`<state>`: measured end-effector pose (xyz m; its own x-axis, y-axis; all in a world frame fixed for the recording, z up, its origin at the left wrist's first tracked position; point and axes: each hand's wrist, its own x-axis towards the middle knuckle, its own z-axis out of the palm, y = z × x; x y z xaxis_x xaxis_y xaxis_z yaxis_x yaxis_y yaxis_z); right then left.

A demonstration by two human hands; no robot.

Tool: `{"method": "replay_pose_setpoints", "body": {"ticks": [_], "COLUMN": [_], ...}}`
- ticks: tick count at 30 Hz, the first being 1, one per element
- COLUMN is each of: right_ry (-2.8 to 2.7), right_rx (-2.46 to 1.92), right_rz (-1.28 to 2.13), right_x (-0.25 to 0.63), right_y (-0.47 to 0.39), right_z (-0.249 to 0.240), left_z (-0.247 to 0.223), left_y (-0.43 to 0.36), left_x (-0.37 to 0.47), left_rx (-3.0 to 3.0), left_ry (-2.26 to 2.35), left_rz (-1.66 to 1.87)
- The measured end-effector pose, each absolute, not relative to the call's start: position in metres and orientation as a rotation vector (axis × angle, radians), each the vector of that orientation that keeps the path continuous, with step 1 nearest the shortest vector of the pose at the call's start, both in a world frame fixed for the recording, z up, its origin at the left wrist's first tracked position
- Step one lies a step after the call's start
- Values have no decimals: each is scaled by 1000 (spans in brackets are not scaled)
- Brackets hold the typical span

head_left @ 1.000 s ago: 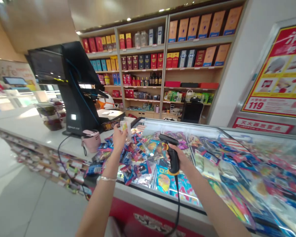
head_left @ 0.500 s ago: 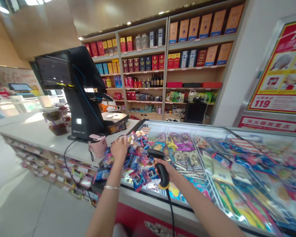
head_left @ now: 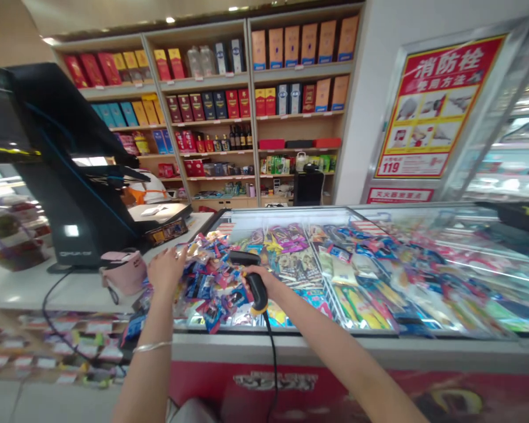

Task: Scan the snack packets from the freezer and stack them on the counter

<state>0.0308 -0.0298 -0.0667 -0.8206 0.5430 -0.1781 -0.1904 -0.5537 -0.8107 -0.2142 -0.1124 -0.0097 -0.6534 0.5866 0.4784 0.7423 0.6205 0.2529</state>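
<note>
My left hand (head_left: 165,271), with a bracelet on the wrist, rests at the left edge of a heap of small snack packets (head_left: 203,285). Its fingers are slightly bent and apart; their tips are partly hidden among the wrappers. A black barcode scanner (head_left: 258,291) with a yellow-trimmed base is gripped in my right hand (head_left: 268,283). The scanner's head points left over the heap, and its cord hangs down the front. The blue, red and clear packets lie on the glass top of a chest freezer (head_left: 291,345).
A pink cup (head_left: 124,273) stands on the counter left of the heap, beside a black checkout terminal (head_left: 77,194). Stacked plastic tubs (head_left: 15,235) are farther left. Bagged goods fill the freezer (head_left: 357,218). Behind are shelves of boxes (head_left: 205,107) and a person's orange-and-white clothing (head_left: 147,191).
The view has turned right, so the terminal, cup and both hands appear farther left. My right hand still holds the scanner, and my left hand stays at the heap.
</note>
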Motion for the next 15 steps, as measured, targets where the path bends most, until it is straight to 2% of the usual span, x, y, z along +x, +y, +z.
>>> {"method": "replay_pose_setpoints", "body": {"ticks": [6, 15], "right_ry": [-1177, -1033], "right_rx": [-458, -641], "right_rz": [2178, 1772], "right_x": [102, 278], "right_y": [-17, -6], "right_z": [-35, -18], "left_z": [12, 14], "left_y": [-92, -19], "left_x": [-160, 9], "left_rx": [-1193, -1697], "left_ry": [-2351, -2132], "left_rz": [-728, -786]}}
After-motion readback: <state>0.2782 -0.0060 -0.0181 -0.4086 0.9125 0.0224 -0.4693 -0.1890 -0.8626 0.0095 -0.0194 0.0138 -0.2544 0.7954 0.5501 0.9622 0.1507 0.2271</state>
